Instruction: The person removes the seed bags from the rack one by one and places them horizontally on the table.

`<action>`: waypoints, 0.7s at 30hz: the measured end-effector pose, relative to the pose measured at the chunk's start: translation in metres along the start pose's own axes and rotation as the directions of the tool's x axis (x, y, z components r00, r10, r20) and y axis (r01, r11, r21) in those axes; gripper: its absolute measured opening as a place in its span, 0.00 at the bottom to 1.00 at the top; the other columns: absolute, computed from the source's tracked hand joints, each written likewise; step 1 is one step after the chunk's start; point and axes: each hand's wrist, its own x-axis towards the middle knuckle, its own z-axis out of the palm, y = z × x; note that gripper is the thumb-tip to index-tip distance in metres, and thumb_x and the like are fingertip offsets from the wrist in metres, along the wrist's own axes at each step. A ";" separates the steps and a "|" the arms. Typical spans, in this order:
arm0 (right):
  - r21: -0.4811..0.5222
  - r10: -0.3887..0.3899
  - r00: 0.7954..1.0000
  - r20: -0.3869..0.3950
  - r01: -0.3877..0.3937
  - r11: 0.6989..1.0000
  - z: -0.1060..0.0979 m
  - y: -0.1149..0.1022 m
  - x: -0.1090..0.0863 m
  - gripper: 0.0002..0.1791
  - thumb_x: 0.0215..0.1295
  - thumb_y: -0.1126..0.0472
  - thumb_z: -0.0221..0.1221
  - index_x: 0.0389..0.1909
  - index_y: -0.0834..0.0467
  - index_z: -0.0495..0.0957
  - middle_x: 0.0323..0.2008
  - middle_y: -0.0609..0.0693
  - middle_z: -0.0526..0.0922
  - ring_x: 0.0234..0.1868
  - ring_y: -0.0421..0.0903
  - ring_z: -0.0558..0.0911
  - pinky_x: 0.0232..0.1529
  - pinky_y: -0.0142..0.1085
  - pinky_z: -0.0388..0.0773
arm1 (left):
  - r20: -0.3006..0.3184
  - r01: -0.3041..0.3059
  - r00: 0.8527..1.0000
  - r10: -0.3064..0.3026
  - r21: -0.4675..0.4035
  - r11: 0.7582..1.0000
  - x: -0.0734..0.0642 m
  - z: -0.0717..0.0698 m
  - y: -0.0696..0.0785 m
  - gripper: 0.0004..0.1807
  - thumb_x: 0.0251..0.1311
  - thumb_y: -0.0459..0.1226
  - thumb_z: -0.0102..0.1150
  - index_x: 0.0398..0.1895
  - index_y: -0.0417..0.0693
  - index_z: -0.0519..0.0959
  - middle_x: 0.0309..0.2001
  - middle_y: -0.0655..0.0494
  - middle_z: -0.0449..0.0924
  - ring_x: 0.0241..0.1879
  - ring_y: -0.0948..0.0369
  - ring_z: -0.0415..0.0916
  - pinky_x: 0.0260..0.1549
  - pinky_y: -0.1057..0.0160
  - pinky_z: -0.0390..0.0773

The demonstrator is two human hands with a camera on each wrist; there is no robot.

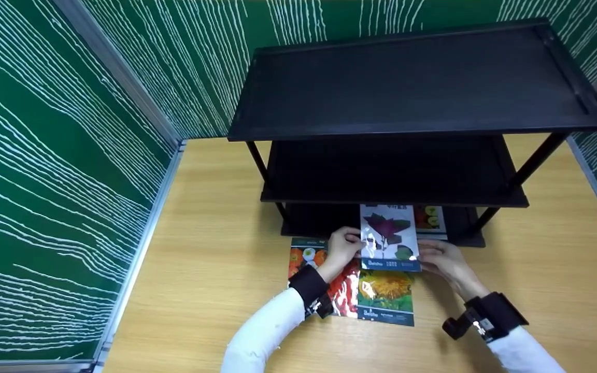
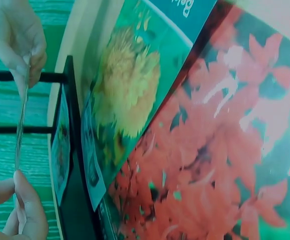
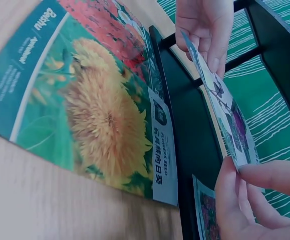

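A flower seed packet (image 1: 391, 233) with a dark purple flower on white is held up by its two side edges. My left hand (image 1: 344, 247) pinches its left edge and my right hand (image 1: 444, 261) pinches the right one. In the right wrist view the packet (image 3: 230, 110) stands tilted between the fingertips of both hands. Beneath it, a yellow-flower packet (image 1: 385, 292) lies on the table. Beside that lie a red-flower packet (image 1: 347, 290) and an orange-flower packet (image 1: 301, 257), partly hidden by my left hand and wrist.
A black three-tier shelf (image 1: 407, 88) stands at the back, its top overhanging the lower tiers. Another packet (image 1: 429, 220) with orange and yellow flowers sits on the bottom tier, behind the held one. Green panels (image 1: 50, 155) with white lines enclose the wooden table (image 1: 200, 248).
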 end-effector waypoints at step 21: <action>0.172 -0.023 0.998 0.056 0.013 0.985 -0.046 0.062 0.005 0.15 0.50 0.69 0.60 0.39 0.51 0.75 0.29 0.46 0.80 0.30 0.40 0.80 0.36 0.32 0.79 | 0.051 0.042 0.998 -0.041 -0.023 0.999 -0.019 0.025 -0.012 0.13 0.44 0.21 0.58 0.37 0.32 0.74 0.22 0.54 0.74 0.15 0.67 0.69 0.18 0.61 0.79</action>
